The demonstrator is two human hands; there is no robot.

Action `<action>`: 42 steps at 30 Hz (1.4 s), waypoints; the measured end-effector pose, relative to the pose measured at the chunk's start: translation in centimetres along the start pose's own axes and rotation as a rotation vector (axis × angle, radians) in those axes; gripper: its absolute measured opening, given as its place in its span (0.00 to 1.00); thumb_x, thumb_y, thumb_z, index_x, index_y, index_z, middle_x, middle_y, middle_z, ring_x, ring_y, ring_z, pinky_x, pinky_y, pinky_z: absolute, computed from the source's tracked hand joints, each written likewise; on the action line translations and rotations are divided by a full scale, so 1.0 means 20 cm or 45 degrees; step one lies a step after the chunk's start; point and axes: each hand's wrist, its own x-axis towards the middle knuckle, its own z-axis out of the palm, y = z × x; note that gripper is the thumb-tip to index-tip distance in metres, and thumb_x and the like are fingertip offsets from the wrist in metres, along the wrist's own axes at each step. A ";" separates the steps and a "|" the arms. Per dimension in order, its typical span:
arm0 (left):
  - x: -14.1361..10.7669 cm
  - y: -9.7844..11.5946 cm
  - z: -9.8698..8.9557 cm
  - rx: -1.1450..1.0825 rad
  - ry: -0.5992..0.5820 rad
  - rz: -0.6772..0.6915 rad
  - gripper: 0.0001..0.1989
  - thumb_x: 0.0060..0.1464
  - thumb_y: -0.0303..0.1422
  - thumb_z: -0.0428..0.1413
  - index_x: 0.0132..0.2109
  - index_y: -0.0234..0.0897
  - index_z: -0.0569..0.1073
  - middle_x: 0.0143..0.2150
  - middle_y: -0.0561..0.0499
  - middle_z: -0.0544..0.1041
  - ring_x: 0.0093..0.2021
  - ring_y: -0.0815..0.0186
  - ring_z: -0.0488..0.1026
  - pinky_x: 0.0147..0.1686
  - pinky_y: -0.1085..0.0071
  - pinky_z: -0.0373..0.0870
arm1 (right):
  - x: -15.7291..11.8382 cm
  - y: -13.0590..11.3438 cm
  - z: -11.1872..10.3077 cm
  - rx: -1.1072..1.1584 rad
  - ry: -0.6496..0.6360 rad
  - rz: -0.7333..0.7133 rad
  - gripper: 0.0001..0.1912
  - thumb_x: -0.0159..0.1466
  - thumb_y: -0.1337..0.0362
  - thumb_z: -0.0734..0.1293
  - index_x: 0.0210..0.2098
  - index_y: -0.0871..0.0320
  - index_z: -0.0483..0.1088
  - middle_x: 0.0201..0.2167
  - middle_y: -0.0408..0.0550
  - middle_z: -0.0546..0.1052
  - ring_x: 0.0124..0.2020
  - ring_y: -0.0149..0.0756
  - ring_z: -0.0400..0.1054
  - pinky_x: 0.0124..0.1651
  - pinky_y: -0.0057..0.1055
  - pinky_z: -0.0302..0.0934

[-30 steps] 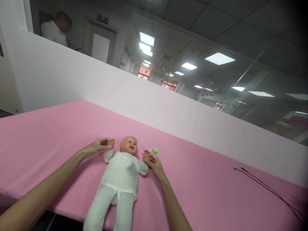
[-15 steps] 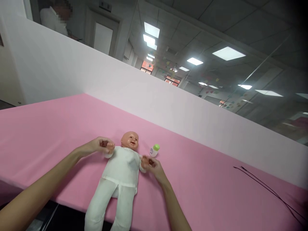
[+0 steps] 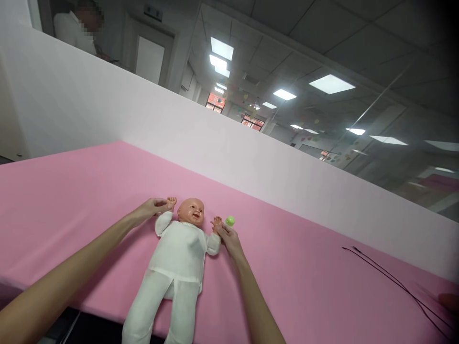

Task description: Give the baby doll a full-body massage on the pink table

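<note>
Both forearms of the baby doll [image 3: 184,248] now up higher, its hands raised beside the head; the bottle [image 3: 230,221] has gone mostly out of sight behind the right grip [image 3: 231,241]. Left grip [image 3: 156,208] closed, fingers and thumb on one doll wrist; right grip closed on the other. Doll lies face up between the two grips, head between its raised hands, torso and legs running down from them, on the pink worktop [image 3: 304,267]. Holding both wrists probably keeps the arms bent up and roughly even; back flat on the worktop likely steadies the body.

Containers: one bottle, just beyond the right grip, next to the doll's hand. Green cap on, looks closed; body mostly hidden, contents can't tell. Its spot probably leaves it in easy reach.

Black cables [image 3: 390,282] well off to the right of the right grip. White partition [image 3: 251,165] past both grips; a person [image 3: 73,36] beyond it, far left.
</note>
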 end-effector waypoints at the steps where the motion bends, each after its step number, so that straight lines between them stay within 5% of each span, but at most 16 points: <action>1: -0.05 0.02 -0.02 -0.005 -0.162 0.064 0.19 0.50 0.48 0.69 0.38 0.36 0.81 0.33 0.50 0.78 0.33 0.63 0.71 0.34 0.70 0.66 | -0.05 -0.02 -0.03 -0.012 -0.091 -0.043 0.32 0.53 0.45 0.79 0.52 0.55 0.81 0.54 0.55 0.82 0.51 0.50 0.76 0.51 0.41 0.69; 4: -0.19 0.03 -0.05 0.140 -0.643 0.163 0.11 0.45 0.34 0.71 0.38 0.39 0.84 0.40 0.48 0.80 0.42 0.59 0.74 0.46 0.67 0.70 | -0.19 -0.02 -0.08 -0.124 -0.440 -0.101 0.22 0.54 0.55 0.81 0.47 0.54 0.82 0.49 0.52 0.83 0.50 0.47 0.76 0.54 0.40 0.68; 7: -0.29 -0.05 -0.06 0.359 -0.835 0.208 0.14 0.39 0.28 0.71 0.38 0.43 0.86 0.43 0.49 0.81 0.44 0.58 0.75 0.48 0.67 0.70 | -0.30 0.03 -0.09 -0.315 -0.707 -0.097 0.17 0.50 0.61 0.82 0.40 0.55 0.83 0.43 0.50 0.83 0.46 0.44 0.75 0.50 0.38 0.67; 9: -0.31 -0.09 -0.06 0.387 -0.806 0.207 0.14 0.39 0.30 0.71 0.37 0.44 0.87 0.44 0.49 0.81 0.44 0.59 0.75 0.47 0.67 0.70 | -0.33 0.05 -0.08 -0.358 -0.734 -0.098 0.17 0.49 0.62 0.82 0.39 0.54 0.83 0.44 0.49 0.83 0.47 0.44 0.75 0.50 0.37 0.66; 12: -0.28 -0.06 -0.06 0.258 -0.682 0.181 0.13 0.43 0.36 0.73 0.39 0.41 0.86 0.42 0.48 0.81 0.44 0.58 0.75 0.47 0.66 0.70 | -0.29 0.03 -0.06 -0.229 -0.561 -0.095 0.18 0.52 0.59 0.82 0.41 0.53 0.83 0.45 0.50 0.83 0.47 0.45 0.75 0.50 0.38 0.67; 16: -0.13 0.02 -0.01 -0.019 -0.190 0.094 0.20 0.51 0.49 0.69 0.41 0.36 0.83 0.38 0.46 0.81 0.39 0.58 0.75 0.40 0.66 0.70 | -0.08 -0.02 -0.01 -0.100 -0.097 -0.106 0.27 0.55 0.47 0.79 0.50 0.54 0.82 0.42 0.50 0.84 0.37 0.40 0.74 0.39 0.34 0.67; 18: -0.02 0.01 0.03 -0.092 0.022 -0.042 0.27 0.45 0.54 0.71 0.41 0.35 0.83 0.38 0.45 0.81 0.38 0.58 0.75 0.37 0.67 0.69 | 0.04 -0.01 0.03 -0.084 0.046 0.001 0.29 0.54 0.42 0.78 0.45 0.58 0.83 0.36 0.50 0.84 0.32 0.39 0.72 0.36 0.34 0.66; 22: 0.12 -0.09 0.09 -0.121 0.148 -0.319 0.34 0.28 0.58 0.75 0.31 0.31 0.79 0.30 0.42 0.79 0.33 0.56 0.74 0.32 0.64 0.68 | 0.18 0.07 0.11 -0.025 0.125 0.151 0.27 0.48 0.42 0.79 0.30 0.61 0.83 0.33 0.54 0.84 0.37 0.43 0.75 0.42 0.35 0.68; 26: 0.08 -0.11 0.04 -0.151 0.108 -0.290 0.33 0.33 0.60 0.73 0.29 0.33 0.77 0.28 0.46 0.76 0.31 0.59 0.71 0.32 0.65 0.67 | 0.14 0.07 0.09 0.015 0.078 0.136 0.31 0.49 0.39 0.78 0.36 0.61 0.84 0.38 0.55 0.85 0.40 0.44 0.77 0.43 0.35 0.69; 30: -0.09 -0.02 -0.07 -0.136 -0.207 -0.019 0.23 0.48 0.51 0.70 0.36 0.34 0.78 0.33 0.49 0.75 0.33 0.63 0.71 0.36 0.68 0.67 | -0.02 -0.01 -0.03 0.038 -0.160 0.039 0.33 0.54 0.44 0.79 0.53 0.56 0.81 0.52 0.55 0.83 0.46 0.44 0.77 0.47 0.36 0.69; 32: -0.17 0.00 -0.11 -0.038 -0.430 0.074 0.17 0.47 0.43 0.72 0.39 0.36 0.80 0.37 0.49 0.76 0.37 0.62 0.72 0.40 0.67 0.69 | -0.11 -0.03 -0.07 -0.019 -0.328 -0.013 0.28 0.55 0.51 0.81 0.52 0.54 0.81 0.55 0.54 0.81 0.52 0.46 0.76 0.53 0.38 0.68; 36: -0.30 -0.05 -0.10 0.324 -0.755 0.191 0.14 0.41 0.31 0.72 0.39 0.42 0.85 0.43 0.48 0.79 0.44 0.58 0.74 0.46 0.66 0.70 | -0.27 -0.01 -0.06 -0.325 -0.688 -0.060 0.19 0.51 0.58 0.82 0.42 0.54 0.84 0.45 0.51 0.83 0.48 0.48 0.76 0.52 0.41 0.68; 39: -0.35 -0.08 -0.07 0.404 -0.705 0.234 0.12 0.42 0.31 0.71 0.38 0.43 0.86 0.44 0.48 0.80 0.44 0.58 0.75 0.47 0.66 0.70 | -0.33 0.01 -0.04 -0.416 -0.732 -0.094 0.19 0.49 0.60 0.82 0.41 0.53 0.83 0.44 0.49 0.83 0.47 0.47 0.74 0.51 0.40 0.67; 42: -0.36 -0.08 -0.08 0.219 -0.420 0.203 0.10 0.49 0.39 0.70 0.39 0.40 0.85 0.42 0.46 0.81 0.44 0.56 0.76 0.46 0.65 0.72 | -0.32 0.02 -0.08 -0.252 -0.471 -0.085 0.19 0.52 0.57 0.80 0.43 0.53 0.81 0.44 0.50 0.82 0.46 0.46 0.75 0.50 0.39 0.68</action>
